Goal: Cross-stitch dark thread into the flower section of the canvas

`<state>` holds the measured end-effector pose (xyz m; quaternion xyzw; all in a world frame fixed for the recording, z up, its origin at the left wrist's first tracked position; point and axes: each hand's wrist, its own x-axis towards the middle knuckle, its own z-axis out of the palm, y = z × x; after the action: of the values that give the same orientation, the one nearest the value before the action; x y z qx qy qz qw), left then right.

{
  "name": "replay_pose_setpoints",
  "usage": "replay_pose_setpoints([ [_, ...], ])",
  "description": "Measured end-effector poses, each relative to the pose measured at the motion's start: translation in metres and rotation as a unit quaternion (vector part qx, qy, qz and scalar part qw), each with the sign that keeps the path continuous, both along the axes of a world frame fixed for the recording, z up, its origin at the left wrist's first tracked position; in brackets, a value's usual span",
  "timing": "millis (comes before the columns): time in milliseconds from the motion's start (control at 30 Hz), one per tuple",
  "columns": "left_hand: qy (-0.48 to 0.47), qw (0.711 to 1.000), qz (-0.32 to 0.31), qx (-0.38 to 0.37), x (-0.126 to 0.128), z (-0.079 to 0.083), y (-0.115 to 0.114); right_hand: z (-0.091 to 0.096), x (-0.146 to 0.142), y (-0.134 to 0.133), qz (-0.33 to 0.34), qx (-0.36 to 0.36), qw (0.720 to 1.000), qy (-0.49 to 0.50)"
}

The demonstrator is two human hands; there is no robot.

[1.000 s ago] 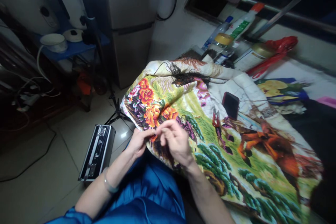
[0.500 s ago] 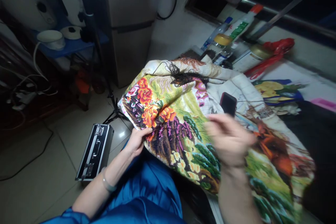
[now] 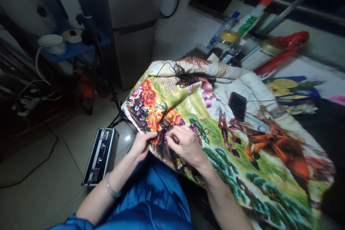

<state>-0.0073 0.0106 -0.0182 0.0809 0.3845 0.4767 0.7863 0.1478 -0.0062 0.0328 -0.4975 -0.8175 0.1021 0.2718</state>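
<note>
A large cross-stitch cloth (image 3: 242,158) with orange flowers, green trees and a brown horse lies over my lap and the table. My left hand (image 3: 141,145) grips its near left edge, thumb on top, just below the orange flowers. My right hand (image 3: 185,143) rests on the purple stitching beside it, fingertips pinched together on something too small to make out. A tangle of dark thread (image 3: 188,75) lies at the cloth's far edge. Small red snips (image 3: 222,120) and a dark phone (image 3: 237,105) lie on the cloth beyond my right hand.
A metal case (image 3: 100,154) sits on the tiled floor at my left, by a tripod's legs (image 3: 118,115). Bottles and jars (image 3: 231,39) and a red plastic bag (image 3: 285,48) crowd the far table edge. A grey cabinet (image 3: 132,25) and a blue shelf (image 3: 70,48) stand behind.
My right hand swung out to the right above the cloth half a second ago and has come back down to the purple stitching. My left hand kept its grip on the edge.
</note>
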Motion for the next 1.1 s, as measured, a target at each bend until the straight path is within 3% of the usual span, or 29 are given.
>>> replay_pose_setpoints([
  [100,-0.003,1.000,0.008,-0.013,0.001,-0.003,0.000,0.015,0.000,-0.013,0.085,-0.109,0.988,0.061],
  [200,-0.008,1.000,0.004,-0.013,0.000,-0.006,0.000,0.027,0.000,-0.026,0.212,-0.198,0.950,0.118],
  [267,-0.014,1.000,-0.004,-0.009,0.000,-0.008,0.000,0.028,0.001,-0.031,0.259,-0.256,0.922,0.132],
  [333,-0.025,1.000,-0.013,-0.011,0.000,-0.009,0.000,0.024,0.002,-0.030,0.225,-0.301,0.915,0.145],
  [467,-0.040,0.999,-0.018,-0.015,0.000,-0.009,0.000,0.000,-0.001,-0.018,-0.002,-0.281,0.939,0.198],
  [600,-0.050,0.998,-0.034,-0.023,0.000,-0.007,0.001,-0.024,-0.011,-0.008,-0.129,-0.293,0.904,0.282],
  [667,-0.052,0.998,-0.038,-0.025,0.000,-0.007,0.001,-0.029,-0.017,-0.007,-0.149,-0.299,0.897,0.290],
  [833,-0.051,0.998,-0.032,-0.018,0.000,-0.010,0.001,-0.030,-0.025,-0.009,-0.148,-0.256,0.922,0.251],
  [1100,-0.039,0.999,-0.026,-0.023,0.000,-0.013,0.001,-0.033,-0.027,-0.009,-0.153,-0.253,0.922,0.249],
])
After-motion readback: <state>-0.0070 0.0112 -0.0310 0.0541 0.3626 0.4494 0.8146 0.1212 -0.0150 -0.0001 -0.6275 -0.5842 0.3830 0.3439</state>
